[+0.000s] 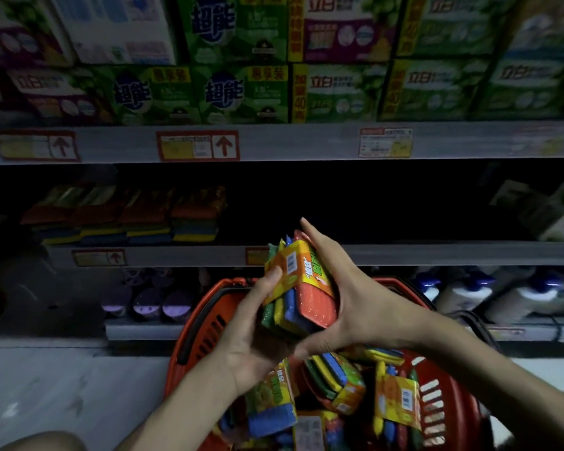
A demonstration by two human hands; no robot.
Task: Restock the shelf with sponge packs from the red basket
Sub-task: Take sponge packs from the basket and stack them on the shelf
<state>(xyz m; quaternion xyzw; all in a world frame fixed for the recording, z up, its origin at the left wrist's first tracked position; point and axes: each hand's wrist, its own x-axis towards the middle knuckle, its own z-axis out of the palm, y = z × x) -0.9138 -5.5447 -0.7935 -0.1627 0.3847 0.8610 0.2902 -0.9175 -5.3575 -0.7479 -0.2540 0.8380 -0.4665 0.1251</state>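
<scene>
I hold one sponge pack [302,288], a bundle of red, blue, yellow and green sponges in an orange band, above the red basket [205,330]. My left hand [254,336] grips its lower left side with the thumb on the label. My right hand [349,294] clasps its right side, fingers stretched up along the red sponge. Several more sponge packs [339,382] lie in the basket. On the dark middle shelf [437,253], a row of stacked sponge packs [127,216] sits at the left.
The shelf space behind my hands is dark with nothing visible in it. Green detergent boxes [241,92] fill the upper shelf. White bottles [463,294] and purple-lidded items [150,304] stand on the bottom shelf. Pale boxes [554,213] sit at the far right.
</scene>
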